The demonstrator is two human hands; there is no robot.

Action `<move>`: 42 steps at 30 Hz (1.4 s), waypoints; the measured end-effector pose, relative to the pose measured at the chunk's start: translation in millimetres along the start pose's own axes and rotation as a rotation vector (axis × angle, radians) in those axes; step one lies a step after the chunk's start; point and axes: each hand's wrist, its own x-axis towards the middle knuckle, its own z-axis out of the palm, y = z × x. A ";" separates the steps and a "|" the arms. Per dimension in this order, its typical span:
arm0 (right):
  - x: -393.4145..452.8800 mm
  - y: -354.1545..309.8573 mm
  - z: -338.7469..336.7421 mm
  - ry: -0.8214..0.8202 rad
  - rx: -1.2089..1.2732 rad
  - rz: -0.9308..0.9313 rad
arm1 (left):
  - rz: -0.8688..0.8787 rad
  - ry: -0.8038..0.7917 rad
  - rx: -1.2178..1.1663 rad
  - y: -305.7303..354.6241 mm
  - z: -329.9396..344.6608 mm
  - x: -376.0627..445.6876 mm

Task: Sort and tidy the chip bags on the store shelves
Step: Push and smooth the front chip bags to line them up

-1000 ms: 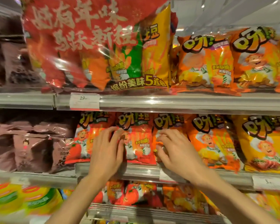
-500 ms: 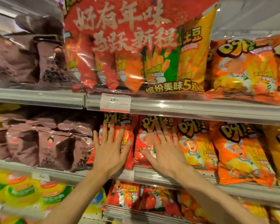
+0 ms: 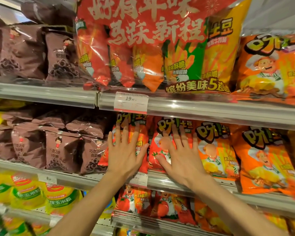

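On the middle shelf (image 3: 211,116), brown snack bags (image 3: 61,149) stood upright at the left, their long axes vertical and printed fronts facing out. Just right of them stood a red chip bag (image 3: 141,142), also upright with its top under the shelf rail above. The left hand (image 3: 124,154) lay flat against its front, fingers (image 3: 126,132) straight, spread and pointing up, gripping nothing. Beside it a second red chip bag (image 3: 157,150) stood upright, and the right hand (image 3: 182,155) pressed flat on it the same way, fingers straight and splayed upward, thumb out to the left, nothing held. Further right, orange chip bags (image 3: 266,160) stood in a row, tilted slightly with their tops leaning left.

Above, the top shelf carried more brown bags at the left, a large red multipack (image 3: 152,48) in the middle with a white price tag (image 3: 131,102) on the rail beneath it, and an orange bag at the right. Below, yellow-green bags (image 3: 29,193) sat at the left and small red bags (image 3: 153,205) in the middle. Pale ceiling showed at the upper right.
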 end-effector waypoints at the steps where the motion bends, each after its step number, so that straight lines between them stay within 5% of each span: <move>1: -1.0 -0.9 -0.2 0.000 -0.002 0.001 | 0.006 -0.003 -0.009 -1.4 -0.8 -1.0; 24: -5.2 -6.1 -13.8 0.020 0.075 -0.021 | 0.056 0.047 -0.066 -18.0 -1.1 -23.0; 33: -31.4 63.2 -36.3 0.020 0.038 0.108 | 0.355 0.062 -0.161 71.6 -16.9 -16.2; 42: -45.8 89.8 -24.8 -0.129 0.023 0.244 | 0.369 -0.093 -0.007 116.2 4.2 -1.2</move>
